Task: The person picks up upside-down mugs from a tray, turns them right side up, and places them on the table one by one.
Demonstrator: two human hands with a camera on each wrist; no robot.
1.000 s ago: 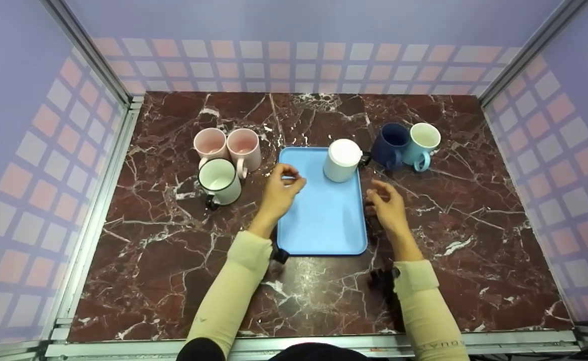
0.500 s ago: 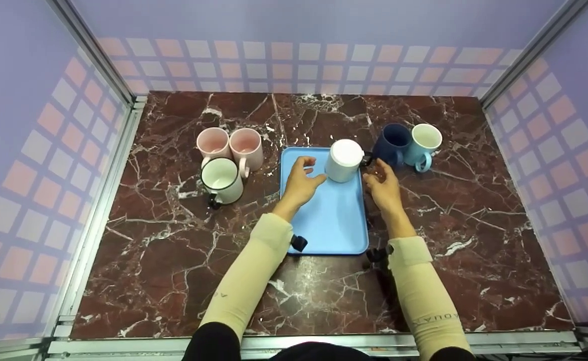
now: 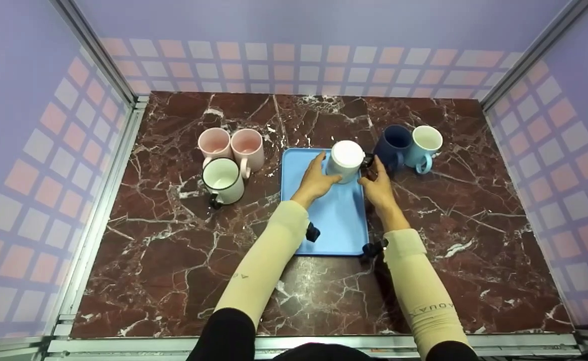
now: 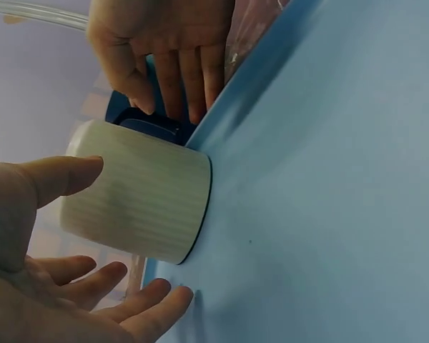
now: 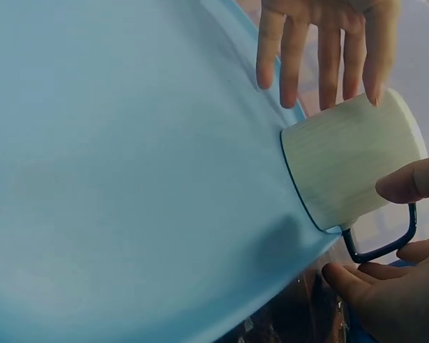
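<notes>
A white mug (image 3: 346,156) stands upside down at the far right corner of the blue tray (image 3: 334,225), its dark rim on the tray. Its black handle (image 5: 375,255) points right, past the tray's edge. My left hand (image 3: 318,183) is at the mug's left side, fingers spread and fairly straight, thumb in front of the wall. On the handle side is my right hand (image 3: 380,189), its thumb near the mug wall and its fingers beside the handle. In the left wrist view, the mug (image 4: 136,193) sits between both hands, and neither is curled round it.
Left of the tray stand two pink mugs (image 3: 248,150) and an upright white mug (image 3: 228,189) with a black rim. A navy mug (image 3: 391,145) and a light blue mug (image 3: 420,150) stand close together behind my right hand. Patterned walls (image 3: 294,57) border the marble table (image 3: 449,260).
Both hands have moved forward and inward to the upside-down mug, the left from the tray's left side, the right from beside its right edge. The mugs and tray have stayed in place.
</notes>
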